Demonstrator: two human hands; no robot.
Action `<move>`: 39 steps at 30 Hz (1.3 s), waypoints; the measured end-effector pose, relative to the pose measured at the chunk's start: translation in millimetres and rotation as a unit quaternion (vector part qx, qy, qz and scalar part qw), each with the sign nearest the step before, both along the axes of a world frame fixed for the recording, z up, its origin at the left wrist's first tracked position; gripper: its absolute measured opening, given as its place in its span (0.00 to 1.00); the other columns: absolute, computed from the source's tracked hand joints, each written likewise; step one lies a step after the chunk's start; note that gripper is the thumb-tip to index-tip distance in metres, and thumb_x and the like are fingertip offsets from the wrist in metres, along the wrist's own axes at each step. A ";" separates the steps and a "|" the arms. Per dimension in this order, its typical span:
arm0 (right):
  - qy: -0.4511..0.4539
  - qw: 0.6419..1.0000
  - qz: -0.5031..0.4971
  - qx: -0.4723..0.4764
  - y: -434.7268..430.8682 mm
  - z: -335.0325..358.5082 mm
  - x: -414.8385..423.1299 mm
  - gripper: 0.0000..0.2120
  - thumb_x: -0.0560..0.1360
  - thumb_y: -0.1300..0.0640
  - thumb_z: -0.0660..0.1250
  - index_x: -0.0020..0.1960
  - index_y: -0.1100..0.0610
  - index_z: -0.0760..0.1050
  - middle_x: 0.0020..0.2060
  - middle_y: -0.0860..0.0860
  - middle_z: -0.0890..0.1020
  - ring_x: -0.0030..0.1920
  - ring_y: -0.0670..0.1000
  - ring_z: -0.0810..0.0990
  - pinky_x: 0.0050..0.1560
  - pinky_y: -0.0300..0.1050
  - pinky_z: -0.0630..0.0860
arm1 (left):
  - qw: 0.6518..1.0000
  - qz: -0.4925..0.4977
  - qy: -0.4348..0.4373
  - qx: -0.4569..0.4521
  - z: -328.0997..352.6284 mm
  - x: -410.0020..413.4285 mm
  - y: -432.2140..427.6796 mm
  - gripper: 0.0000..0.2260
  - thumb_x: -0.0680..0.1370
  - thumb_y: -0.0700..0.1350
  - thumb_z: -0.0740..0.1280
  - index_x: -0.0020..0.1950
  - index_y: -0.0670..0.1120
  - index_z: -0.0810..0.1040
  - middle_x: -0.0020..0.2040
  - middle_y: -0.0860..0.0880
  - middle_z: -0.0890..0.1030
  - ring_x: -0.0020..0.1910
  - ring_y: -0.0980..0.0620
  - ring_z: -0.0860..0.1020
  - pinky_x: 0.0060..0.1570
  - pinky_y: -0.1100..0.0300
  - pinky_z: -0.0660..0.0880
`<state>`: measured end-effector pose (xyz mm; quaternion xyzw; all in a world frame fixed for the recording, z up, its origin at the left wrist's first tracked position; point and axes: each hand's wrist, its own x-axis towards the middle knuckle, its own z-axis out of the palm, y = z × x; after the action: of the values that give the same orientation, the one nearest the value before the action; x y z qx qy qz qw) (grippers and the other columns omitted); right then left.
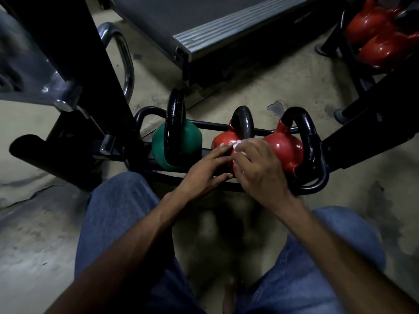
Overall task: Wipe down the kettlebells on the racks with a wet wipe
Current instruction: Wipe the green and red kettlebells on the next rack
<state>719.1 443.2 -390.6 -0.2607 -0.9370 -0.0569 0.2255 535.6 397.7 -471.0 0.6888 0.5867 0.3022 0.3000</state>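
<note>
At the far left a black machine frame (74, 105) is seen, well apart from the work. Next, on a low floor rack (315, 189), a green kettlebell (158, 146) is seated with its black handle upright. Just beside it the left hand (204, 173) is laid with straight, relaxed fingers against the near side of the middle red kettlebell (223, 139), steadying it without gripping anything. The wet wipe (237, 146) is found on that same bell, at the base of its handle, only a white edge showing. It is covered by the right hand (258, 166), whose fingers are curled over it and pressed to the red shell. The two hands are held close together, almost touching. A second red kettlebell (283, 148) sits at the rack's right end, and further red kettlebells (383, 51) are stacked on another rack at the upper right, behind a treadmill deck (226, 35).

Several risks can be judged from here. The bell could be rolled on its rails if it is pushed sideways too hard, and fingers could be pinched between the two red bells. The handle and the far side may be missed, since they are poorly lit. The wipe could bunch up or be dropped to the dusty floor (45, 245).
</note>
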 end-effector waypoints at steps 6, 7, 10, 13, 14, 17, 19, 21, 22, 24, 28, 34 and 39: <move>-0.183 0.971 0.118 0.097 14.1 7.8 8.9 0.07 0.77 0.59 0.68 0.54 0.59 0.80 0.55 0.58 0.80 0.63 0.59 0.76 0.77 0.63 0.63 | 1.000 0.003 -0.014 0.007 1.0 -2.5 1.7 0.25 0.80 0.47 0.71 0.76 0.52 0.72 0.83 0.56 0.60 0.81 0.55 0.59 0.78 0.44 0.63; -0.158 0.975 0.115 0.109 9.9 5.0 16.0 0.06 0.79 0.60 0.67 0.54 0.60 0.80 0.55 0.58 0.81 0.62 0.60 0.78 0.77 0.62 0.64 | 1.000 -0.001 -0.012 0.006 1.2 -2.6 1.3 0.25 0.80 0.48 0.71 0.77 0.53 0.72 0.83 0.56 0.60 0.82 0.55 0.57 0.79 0.44 0.62; -0.019 0.999 0.002 0.042 -9.3 -7.2 26.9 0.08 0.77 0.64 0.68 0.55 0.61 0.83 0.53 0.58 0.81 0.56 0.61 0.80 0.71 0.58 0.71 | 1.000 0.003 -0.007 0.007 3.1 -2.9 2.3 0.25 0.80 0.48 0.72 0.77 0.54 0.72 0.83 0.57 0.60 0.82 0.55 0.56 0.79 0.43 0.61; 0.201 0.954 -0.164 -0.152 -37.9 -14.5 12.8 0.08 0.74 0.68 0.71 0.51 0.60 0.81 0.52 0.54 0.78 0.53 0.52 0.78 0.56 0.41 0.77 | 1.000 0.016 -0.012 0.016 5.5 -4.1 4.6 0.24 0.79 0.47 0.72 0.75 0.54 0.75 0.82 0.57 0.63 0.81 0.54 0.59 0.78 0.43 0.63; 0.276 0.915 -0.207 -0.211 -44.3 -15.0 6.2 0.08 0.74 0.69 0.71 0.51 0.59 0.80 0.52 0.53 0.78 0.52 0.50 0.79 0.52 0.35 0.76 | 1.000 0.020 -0.016 0.015 5.5 -4.4 5.2 0.23 0.79 0.46 0.72 0.74 0.54 0.76 0.81 0.58 0.64 0.81 0.54 0.60 0.78 0.44 0.63; 0.461 0.759 -0.253 -0.383 -42.0 -15.6 -7.3 0.12 0.78 0.70 0.67 0.51 0.53 0.77 0.48 0.50 0.81 0.50 0.48 0.82 0.49 0.35 0.76 | 0.999 0.021 -0.021 0.015 4.9 -4.2 5.3 0.23 0.79 0.46 0.73 0.74 0.55 0.76 0.81 0.58 0.64 0.81 0.55 0.60 0.78 0.44 0.63; 0.502 0.670 -0.266 -0.478 -26.3 -16.8 -9.4 0.10 0.80 0.69 0.65 0.53 0.56 0.79 0.45 0.50 0.83 0.45 0.43 0.82 0.46 0.35 0.77 | 1.000 0.018 -0.019 0.013 3.2 -3.5 4.6 0.23 0.79 0.47 0.73 0.74 0.55 0.75 0.81 0.59 0.63 0.81 0.55 0.59 0.78 0.43 0.63; 0.469 0.638 -0.265 -0.550 -10.7 -18.1 -7.4 0.08 0.82 0.65 0.64 0.57 0.59 0.80 0.46 0.55 0.85 0.45 0.45 0.82 0.45 0.35 0.78 | 1.000 0.014 -0.018 0.011 2.0 -4.2 4.9 0.24 0.79 0.47 0.72 0.75 0.55 0.75 0.81 0.58 0.63 0.81 0.54 0.59 0.78 0.42 0.63; 0.440 0.640 -0.258 -0.575 -5.9 -18.7 -5.1 0.08 0.82 0.63 0.64 0.58 0.59 0.80 0.49 0.57 0.86 0.46 0.48 0.83 0.45 0.37 0.78 | 1.000 0.012 -0.015 0.011 1.5 -4.4 5.0 0.24 0.80 0.47 0.72 0.75 0.55 0.74 0.82 0.58 0.62 0.82 0.54 0.59 0.78 0.41 0.63; 0.407 0.647 -0.241 -0.598 -2.0 -18.2 0.9 0.09 0.83 0.61 0.63 0.60 0.59 0.80 0.51 0.58 0.86 0.50 0.51 0.83 0.50 0.41 0.79 | 1.000 0.012 -0.008 0.009 1.8 -4.1 4.5 0.24 0.80 0.47 0.72 0.75 0.55 0.74 0.82 0.58 0.61 0.82 0.54 0.58 0.78 0.40 0.63; 0.438 0.634 -0.239 -0.591 -15.5 -16.6 13.3 0.10 0.80 0.66 0.66 0.55 0.54 0.82 0.51 0.57 0.86 0.51 0.53 0.83 0.56 0.50 0.78 | 1.000 0.013 -0.004 0.010 4.0 -3.1 4.0 0.24 0.80 0.48 0.72 0.76 0.55 0.74 0.82 0.58 0.61 0.82 0.54 0.57 0.79 0.43 0.62; 0.378 0.790 -0.230 -0.424 -36.0 -27.5 14.6 0.09 0.74 0.61 0.74 0.47 0.51 0.76 0.48 0.54 0.81 0.48 0.55 0.83 0.50 0.54 0.82 | 1.000 0.015 -0.008 0.019 1.3 -2.9 4.8 0.24 0.79 0.48 0.72 0.75 0.54 0.74 0.82 0.58 0.62 0.81 0.55 0.58 0.78 0.43 0.62; 0.110 0.988 -0.096 -0.054 -30.0 -33.1 20.2 0.02 0.78 0.66 0.70 0.50 0.62 0.80 0.48 0.56 0.77 0.48 0.55 0.79 0.44 0.46 0.79 | 1.000 0.012 -0.005 0.013 0.9 -1.7 4.0 0.25 0.79 0.49 0.72 0.76 0.55 0.73 0.82 0.58 0.60 0.82 0.53 0.57 0.78 0.42 0.62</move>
<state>739.3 413.2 -423.7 -0.3660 -0.8787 0.0018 0.3065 534.0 401.7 -470.1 0.6840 0.5892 0.3167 0.2910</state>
